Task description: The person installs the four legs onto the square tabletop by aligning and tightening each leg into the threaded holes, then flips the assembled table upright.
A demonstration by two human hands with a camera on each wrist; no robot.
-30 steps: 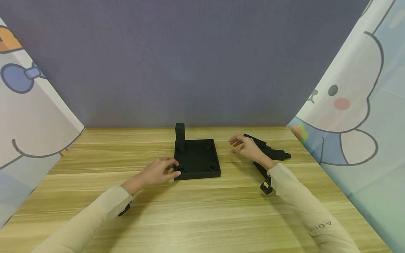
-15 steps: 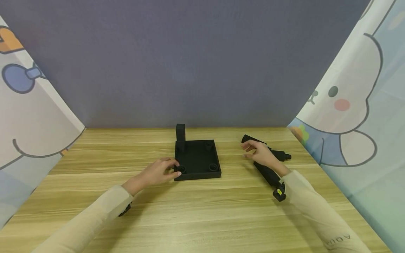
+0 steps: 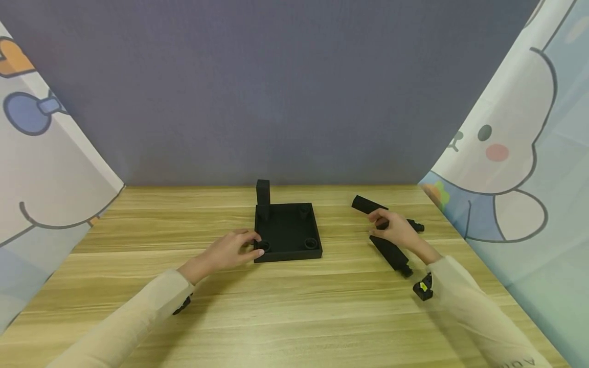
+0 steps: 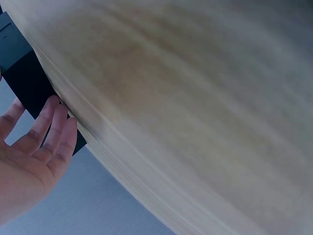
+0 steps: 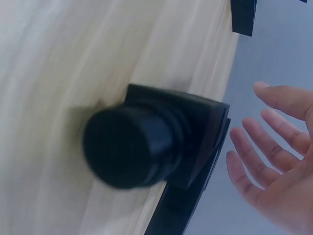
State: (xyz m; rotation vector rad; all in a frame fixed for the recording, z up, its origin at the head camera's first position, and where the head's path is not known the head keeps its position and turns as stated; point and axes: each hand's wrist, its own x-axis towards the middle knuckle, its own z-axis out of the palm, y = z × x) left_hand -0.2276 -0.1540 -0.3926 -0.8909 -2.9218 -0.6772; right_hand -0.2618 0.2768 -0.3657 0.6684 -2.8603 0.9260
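Observation:
A black square panel [image 3: 287, 230] with a raised rim lies on the table, with round sockets at three corners. A black square post [image 3: 263, 198] stands upright at its back left corner. My left hand [image 3: 228, 249] holds the panel's front left corner; in the left wrist view its fingers lie along the black side [image 4: 32, 81]. My right hand [image 3: 398, 230] hovers over the loose black posts, fingers apart and loosely bent. The nearest post [image 3: 388, 252] has a narrow round end, seen large in the right wrist view as a round knob [image 5: 122, 147]. Another post [image 3: 415, 225] is partly hidden behind the hand.
A third loose post [image 3: 368, 204] lies behind the right hand. The wooden table [image 3: 285, 312] meets a grey backdrop [image 3: 276, 92] at its far edge, with printed cartoon curtains [image 3: 506, 168] on both sides. A small black device [image 3: 423, 287] sits at the right wrist.
My right hand has moved right and slightly nearer, over the loose posts, uncovering more of the nearest one. My left hand stays at the panel's corner. The panel and posts keep their places.

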